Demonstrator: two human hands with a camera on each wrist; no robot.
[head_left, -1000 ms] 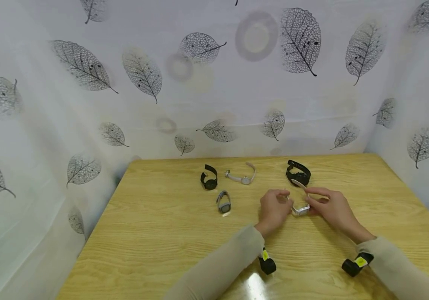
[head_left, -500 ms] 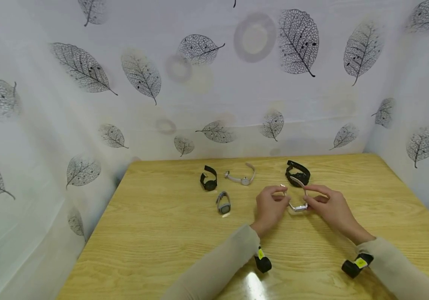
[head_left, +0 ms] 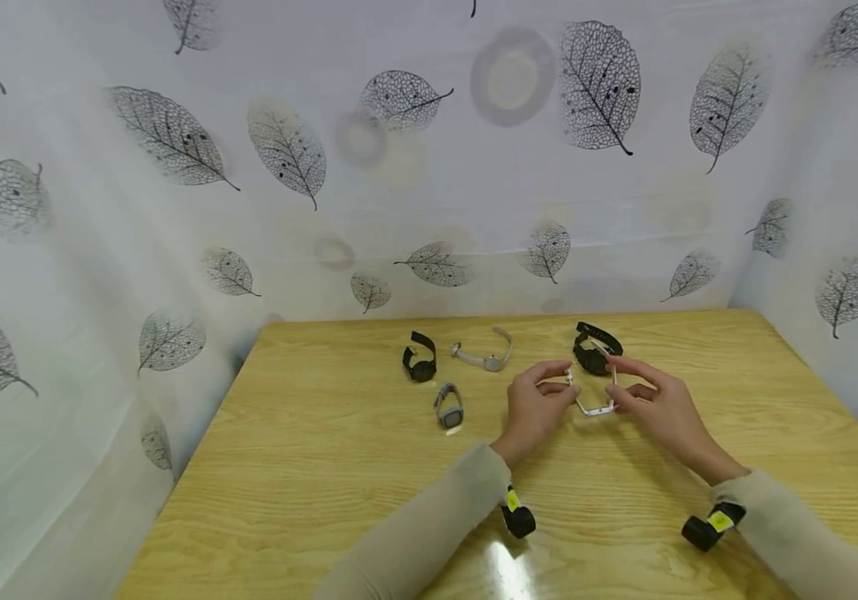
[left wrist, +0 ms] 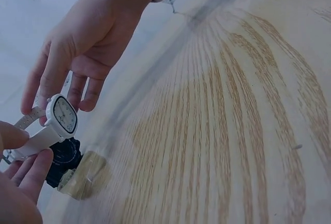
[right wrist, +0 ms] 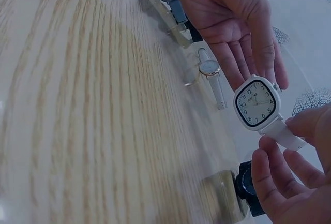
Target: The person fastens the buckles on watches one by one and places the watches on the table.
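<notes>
A white wristwatch with a rounded-square dial hangs between both hands, slightly above the table; its dial shows well in the right wrist view. My left hand pinches one half of the strap, near the buckle end. The other half of the strap is pinched between thumb and fingers of my right hand. Seen from the head, the watch forms a U, its straps rising and its case edge-on at the bottom. Just behind it lies a chunky black watch, partly covered by the strap.
To the left lie a black watch, a pale-strapped watch and a grey watch. The wooden table ends at a leaf-patterned curtain. Each wrist wears a black camera.
Both hands have lifted the white watch a little, the left hand also shifting left. The strap halves have spread to a wider U, and the dial has tipped out of the head view.
</notes>
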